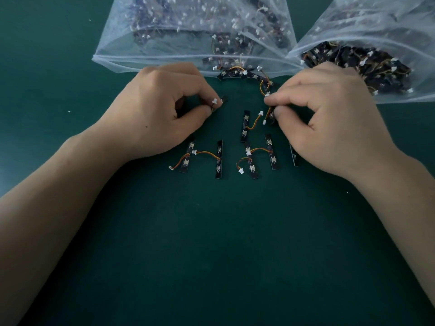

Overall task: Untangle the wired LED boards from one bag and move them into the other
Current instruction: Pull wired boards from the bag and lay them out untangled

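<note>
Two clear plastic bags lie at the back, the left bag (164, 60) and the right bag (376, 27), both packed with black LED boards with wires and white connectors. A tangled clump of boards (247, 75) spills from the left bag's mouth. My left hand (155, 114) pinches a small board with a white connector (217, 102). My right hand (329, 123) pinches another wired board (270, 114) that trails from the clump. Several separated boards lie in rows on the mat, such as one pair (204, 158) and another (259, 156).
Everything lies on a dark green mat (211, 243). A lone board (244, 125) with a curled wire lies between my hands. One more board (294, 158) is partly hidden under my right hand.
</note>
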Available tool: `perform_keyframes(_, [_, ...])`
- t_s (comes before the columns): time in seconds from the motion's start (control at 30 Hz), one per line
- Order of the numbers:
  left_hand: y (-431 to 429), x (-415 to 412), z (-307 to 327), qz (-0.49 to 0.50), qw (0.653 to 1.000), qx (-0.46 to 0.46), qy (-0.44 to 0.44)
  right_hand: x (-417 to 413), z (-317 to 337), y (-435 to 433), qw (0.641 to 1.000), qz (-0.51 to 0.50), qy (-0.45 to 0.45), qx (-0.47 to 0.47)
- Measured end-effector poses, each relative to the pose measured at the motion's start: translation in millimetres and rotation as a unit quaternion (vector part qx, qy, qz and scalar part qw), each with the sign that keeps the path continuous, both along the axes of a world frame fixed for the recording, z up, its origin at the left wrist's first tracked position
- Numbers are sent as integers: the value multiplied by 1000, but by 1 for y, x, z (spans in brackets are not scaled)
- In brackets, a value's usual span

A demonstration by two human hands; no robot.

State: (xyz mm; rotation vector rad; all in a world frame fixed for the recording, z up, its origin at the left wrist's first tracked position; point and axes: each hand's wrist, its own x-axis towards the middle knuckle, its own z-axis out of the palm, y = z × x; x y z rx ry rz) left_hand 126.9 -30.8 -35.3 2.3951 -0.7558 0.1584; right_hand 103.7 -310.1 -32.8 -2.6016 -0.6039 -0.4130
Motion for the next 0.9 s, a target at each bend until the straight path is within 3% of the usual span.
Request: perform_keyframes(0.9, [0,-1,3,3,1000,15,12,-2,0,3,999,38,0,-8])
